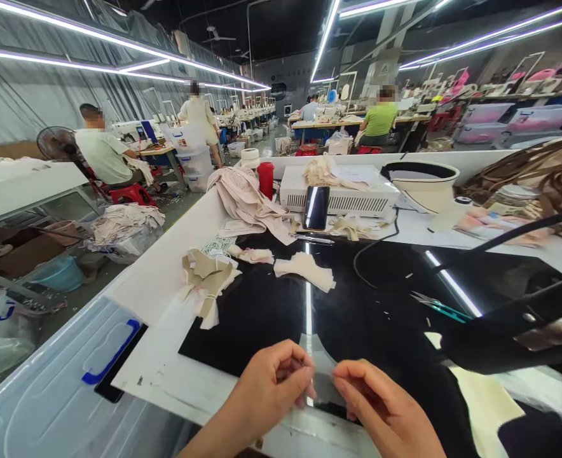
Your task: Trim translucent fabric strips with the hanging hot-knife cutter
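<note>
Near the front edge of the black board [271, 318], a small, translucent whitish piece of thin material [318, 353] shows between my hands. My left hand [278, 378] has its fingers curled in a pinch at the piece's left side. On the other side, my right hand [381, 401] pinches its right edge between thumb and forefinger. My fingers hide part of the piece. Beyond them lies a small stack of cream fabric pieces [304, 270]. To the left sit beige cut pieces [205, 277], some bound with a band.
Teal-handled snips [440, 306] and a dark machine arm [514, 324] are at the right. A phone [316, 208] leans against a white vented box [338, 197], near a pen [313, 239]. Pink-beige fabric [247, 197] lies at the back left. Co-workers sit and stand farther off.
</note>
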Tool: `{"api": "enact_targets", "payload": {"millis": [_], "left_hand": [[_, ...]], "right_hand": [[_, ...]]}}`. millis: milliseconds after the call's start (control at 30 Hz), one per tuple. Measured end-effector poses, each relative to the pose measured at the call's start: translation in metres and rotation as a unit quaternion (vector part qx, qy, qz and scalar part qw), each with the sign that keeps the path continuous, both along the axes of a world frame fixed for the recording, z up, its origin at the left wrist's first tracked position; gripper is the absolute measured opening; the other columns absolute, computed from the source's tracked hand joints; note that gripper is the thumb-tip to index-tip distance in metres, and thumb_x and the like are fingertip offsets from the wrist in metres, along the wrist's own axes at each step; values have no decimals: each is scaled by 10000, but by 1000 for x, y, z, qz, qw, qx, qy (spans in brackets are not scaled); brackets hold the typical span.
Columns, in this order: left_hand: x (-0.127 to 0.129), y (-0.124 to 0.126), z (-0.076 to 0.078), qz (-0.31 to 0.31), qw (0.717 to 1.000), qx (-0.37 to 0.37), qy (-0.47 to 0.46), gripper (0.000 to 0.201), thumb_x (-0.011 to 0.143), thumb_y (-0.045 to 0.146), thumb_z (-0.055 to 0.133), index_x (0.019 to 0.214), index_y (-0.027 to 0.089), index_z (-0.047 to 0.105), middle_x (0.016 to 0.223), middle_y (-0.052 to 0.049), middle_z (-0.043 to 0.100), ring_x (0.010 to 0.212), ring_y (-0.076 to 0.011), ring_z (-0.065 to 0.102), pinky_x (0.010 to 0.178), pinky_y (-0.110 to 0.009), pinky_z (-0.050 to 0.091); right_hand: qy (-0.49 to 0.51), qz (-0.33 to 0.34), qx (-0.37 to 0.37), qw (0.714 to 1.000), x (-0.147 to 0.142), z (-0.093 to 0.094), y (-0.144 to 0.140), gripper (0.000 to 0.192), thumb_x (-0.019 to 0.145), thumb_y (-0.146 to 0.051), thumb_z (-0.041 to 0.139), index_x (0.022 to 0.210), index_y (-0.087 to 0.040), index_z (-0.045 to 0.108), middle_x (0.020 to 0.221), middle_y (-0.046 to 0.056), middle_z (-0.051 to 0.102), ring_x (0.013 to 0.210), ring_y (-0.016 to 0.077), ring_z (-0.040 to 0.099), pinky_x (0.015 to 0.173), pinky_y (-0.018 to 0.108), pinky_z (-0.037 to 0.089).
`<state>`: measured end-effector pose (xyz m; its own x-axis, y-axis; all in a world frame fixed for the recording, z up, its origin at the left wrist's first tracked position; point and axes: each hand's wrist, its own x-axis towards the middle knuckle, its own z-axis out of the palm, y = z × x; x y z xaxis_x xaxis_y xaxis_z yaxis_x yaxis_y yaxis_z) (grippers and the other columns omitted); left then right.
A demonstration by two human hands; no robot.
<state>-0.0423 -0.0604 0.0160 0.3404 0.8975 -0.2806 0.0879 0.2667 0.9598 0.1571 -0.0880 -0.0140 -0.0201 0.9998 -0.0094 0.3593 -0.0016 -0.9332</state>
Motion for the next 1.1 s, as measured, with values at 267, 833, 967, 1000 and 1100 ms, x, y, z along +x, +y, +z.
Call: {"api": "enact_targets", "payload": {"millis": [267,833,967,1000,1100], "left_hand": [[1,10,-11,57,952,165,253,124,962,321,614,1058,243,625,827,15,688,669,-162,585,654,-269,394],[3,6,-42,6,783,415,463,165,987,132,631,856,226,600,782,38,662,676,-172,620,637,-303,375],[2,6,-42,7,777,423,466,162,978,132,647,862,231,593,784,49,650,673,-166,616,626,-304,383],[2,7,-42,5,776,423,468,164,978,134,649,859,231,591,782,50,648,670,-165,616,623,-303,385],[2,8,-42,4,772,422,475,157,979,145,654,863,233,595,780,52,645,670,-164,618,622,-302,397]], "right_hand": [[-128,41,137,981,3,-11,23,203,1038,-404,571,1040,-313,752,1003,23,765,887,194,741,781,256,574],[-317,45,288,902,-4,-30,29,383,1128,-314,361,996,-243,713,887,43,729,741,193,656,661,310,521],[-317,42,291,902,-5,-31,29,361,1128,-306,367,994,-240,696,872,32,712,732,187,647,661,309,517],[-317,42,291,902,-6,-31,29,357,1128,-307,369,996,-240,694,870,31,710,731,188,647,664,311,518],[-319,41,291,901,-6,-31,29,345,1127,-309,375,1001,-243,690,871,28,707,735,191,650,675,318,518]]}}
